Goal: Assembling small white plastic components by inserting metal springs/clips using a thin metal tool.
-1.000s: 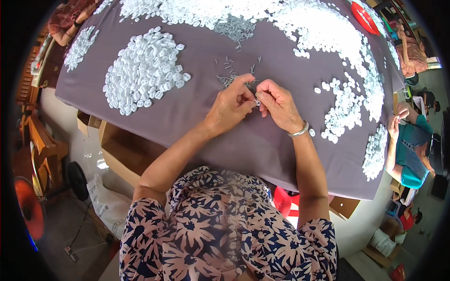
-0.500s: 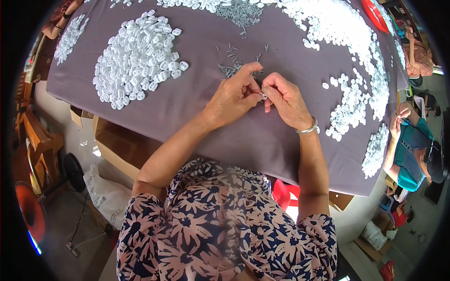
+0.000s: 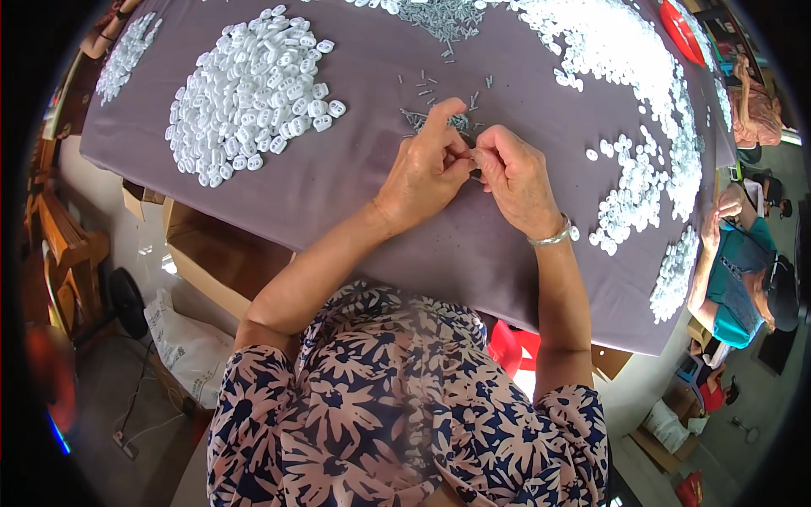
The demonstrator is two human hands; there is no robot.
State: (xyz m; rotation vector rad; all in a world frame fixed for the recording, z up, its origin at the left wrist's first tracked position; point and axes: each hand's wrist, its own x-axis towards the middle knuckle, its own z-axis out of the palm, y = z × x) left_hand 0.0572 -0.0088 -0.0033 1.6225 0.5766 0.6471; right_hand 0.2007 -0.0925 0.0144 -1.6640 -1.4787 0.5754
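Note:
My left hand [image 3: 429,169] and my right hand [image 3: 513,179] meet over the table, fingertips touching. Thumb and fingers are pinched together on each, and the left index finger points up and away. Between the fingertips is a small white plastic piece, seen half a second ago and now almost wholly covered by the fingers. Just beyond the left hand lies a small heap of thin grey pins [image 3: 414,121], partly behind that hand. A large pile of white oval plastic pieces with dark holes [image 3: 253,101] lies to the left.
More white pieces [image 3: 629,194] spread along the right side, and a bigger grey pin heap [image 3: 443,19] lies at the far edge. A red tray [image 3: 681,32] sits at the far right. Brown cloth [image 3: 355,110] covers the table. A person in teal [image 3: 739,279] works at the right.
The hands stay together, with the fingertips shifted slightly and closing over the small white piece. The whole view has shifted a little.

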